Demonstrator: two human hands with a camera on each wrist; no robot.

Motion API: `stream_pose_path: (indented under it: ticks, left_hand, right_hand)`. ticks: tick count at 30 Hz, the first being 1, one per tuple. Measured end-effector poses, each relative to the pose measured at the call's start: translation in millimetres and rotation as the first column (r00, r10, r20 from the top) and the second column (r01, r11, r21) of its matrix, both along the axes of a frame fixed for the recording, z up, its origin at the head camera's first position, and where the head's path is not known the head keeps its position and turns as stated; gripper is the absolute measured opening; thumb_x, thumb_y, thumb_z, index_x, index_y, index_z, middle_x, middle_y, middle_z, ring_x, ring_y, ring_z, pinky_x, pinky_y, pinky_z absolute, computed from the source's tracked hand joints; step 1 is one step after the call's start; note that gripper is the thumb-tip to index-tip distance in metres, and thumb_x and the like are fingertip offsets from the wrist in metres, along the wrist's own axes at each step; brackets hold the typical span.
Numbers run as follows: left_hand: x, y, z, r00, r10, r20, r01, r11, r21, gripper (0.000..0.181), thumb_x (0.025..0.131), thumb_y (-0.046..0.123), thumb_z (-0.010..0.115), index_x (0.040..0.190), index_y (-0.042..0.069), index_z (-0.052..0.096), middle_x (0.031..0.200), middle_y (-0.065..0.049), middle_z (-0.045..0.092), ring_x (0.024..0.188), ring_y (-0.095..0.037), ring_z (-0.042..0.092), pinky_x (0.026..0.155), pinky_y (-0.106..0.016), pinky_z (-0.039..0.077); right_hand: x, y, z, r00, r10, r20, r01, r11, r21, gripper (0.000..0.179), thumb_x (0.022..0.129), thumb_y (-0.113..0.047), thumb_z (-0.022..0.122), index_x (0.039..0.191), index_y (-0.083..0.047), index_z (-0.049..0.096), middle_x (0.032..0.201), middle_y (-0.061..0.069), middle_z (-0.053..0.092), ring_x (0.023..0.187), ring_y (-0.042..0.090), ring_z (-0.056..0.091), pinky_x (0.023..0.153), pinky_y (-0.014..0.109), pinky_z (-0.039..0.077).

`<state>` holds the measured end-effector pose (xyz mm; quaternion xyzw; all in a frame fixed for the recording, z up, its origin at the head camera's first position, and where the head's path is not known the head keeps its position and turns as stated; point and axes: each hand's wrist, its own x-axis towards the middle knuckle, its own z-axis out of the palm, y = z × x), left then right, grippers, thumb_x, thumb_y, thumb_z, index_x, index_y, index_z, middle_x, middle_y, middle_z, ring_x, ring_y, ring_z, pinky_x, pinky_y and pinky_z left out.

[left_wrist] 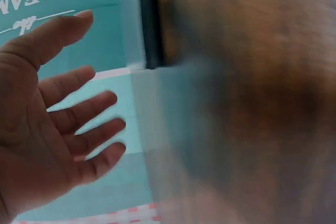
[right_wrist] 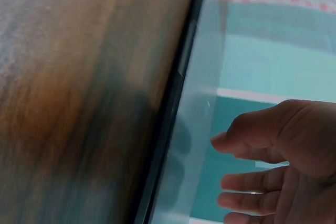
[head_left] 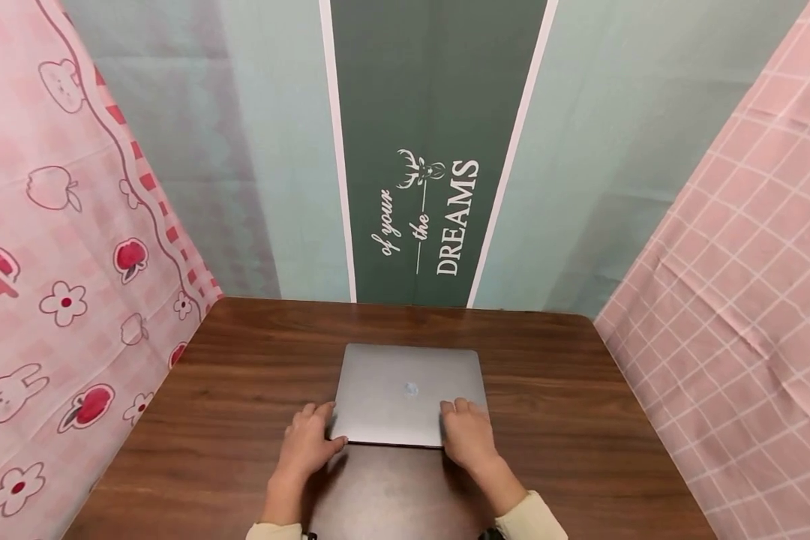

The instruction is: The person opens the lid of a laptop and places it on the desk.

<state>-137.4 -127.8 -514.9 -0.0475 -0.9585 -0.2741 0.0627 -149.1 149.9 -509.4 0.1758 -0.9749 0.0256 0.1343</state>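
Note:
A closed silver laptop [head_left: 391,416] with a small round logo lies flat on the wooden table, its dark front edge [right_wrist: 170,98] facing me. By its front left corner is my left hand [head_left: 308,442], thumb near the front edge and fingers along the left side. The left wrist view shows that hand's fingers [left_wrist: 86,106] spread apart with nothing between them. Over the front right part of the lid hovers my right hand [head_left: 468,435]. Its fingers [right_wrist: 252,201] are loosely bent and hold nothing in the right wrist view, and they reflect faintly in the lid.
Brown wood-grain tabletop [head_left: 567,420] surrounds the laptop on all sides. A green curtain [head_left: 432,75] with white lettering hangs behind the far edge. Pink patterned cloth [head_left: 61,247] closes off the left side, and pink checked cloth [head_left: 736,300] the right.

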Motion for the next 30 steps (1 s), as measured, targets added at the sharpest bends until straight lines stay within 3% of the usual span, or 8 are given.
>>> stream_pose_path:
  ticks: [4,8,13,20,30]
  left_hand:
    - [-0.2,-5.2,-7.9,0.998,0.024,0.052,-0.022,0.999,-0.042,0.064,0.064,0.028,0.082,0.117,0.001,0.061,0.113,-0.024,0.054,0.108,-0.048,0.046,0.078,-0.060,0.038]
    - [-0.6,-7.5,-18.5,0.994,0.035,0.107,-0.032,0.999,-0.030,0.067,0.063,0.029,0.082,0.120,0.001,0.059,0.123,-0.031,0.047,0.118,-0.056,0.032,0.085,-0.066,0.032]
    - [-1.1,-8.6,-27.4,0.986,0.059,0.153,-0.068,0.996,0.058,0.070,0.063,0.025,0.083,0.124,0.001,0.057,0.130,-0.035,0.038,0.121,-0.059,0.024,0.088,-0.070,0.025]
    - [-2.6,-3.6,-28.7,0.977,0.125,0.174,-0.154,0.974,0.167,0.071,0.060,0.017,0.085,0.123,0.001,0.057,0.128,-0.037,0.033,0.120,-0.057,0.020,0.087,-0.070,0.021]
    - [-3.5,1.9,-31.9,0.969,0.148,0.198,-0.186,0.964,0.192,0.069,0.063,0.014,0.082,0.126,0.002,0.055,0.133,-0.040,0.021,0.122,-0.056,0.012,0.088,-0.069,0.015]
  right_hand:
    - [-1.3,-12,-6.2,0.992,0.094,-0.082,-0.088,0.994,0.071,0.047,0.060,-0.006,0.076,0.105,-0.001,0.064,0.090,0.017,0.056,0.086,0.034,0.054,0.059,0.044,0.046]
    - [0.4,-21,-15.2,0.984,0.145,-0.104,-0.133,0.984,0.115,0.054,0.058,-0.006,0.079,0.109,-0.003,0.062,0.097,0.019,0.056,0.093,0.036,0.053,0.063,0.044,0.046]
    - [3.0,-31,-23.8,0.984,0.160,-0.083,-0.141,0.971,0.192,0.062,0.057,-0.011,0.083,0.114,-0.005,0.060,0.105,0.021,0.055,0.098,0.036,0.053,0.067,0.044,0.045]
    - [1.4,-45,-32.0,0.987,0.158,-0.005,-0.149,0.941,0.304,0.061,0.066,-0.019,0.082,0.121,-0.008,0.057,0.114,0.020,0.053,0.103,0.035,0.051,0.072,0.044,0.045]
    - [-0.5,-54,-35.2,0.989,0.147,0.033,-0.150,0.948,0.282,0.065,0.066,-0.015,0.083,0.124,-0.011,0.055,0.116,0.021,0.052,0.105,0.035,0.050,0.070,0.044,0.046]
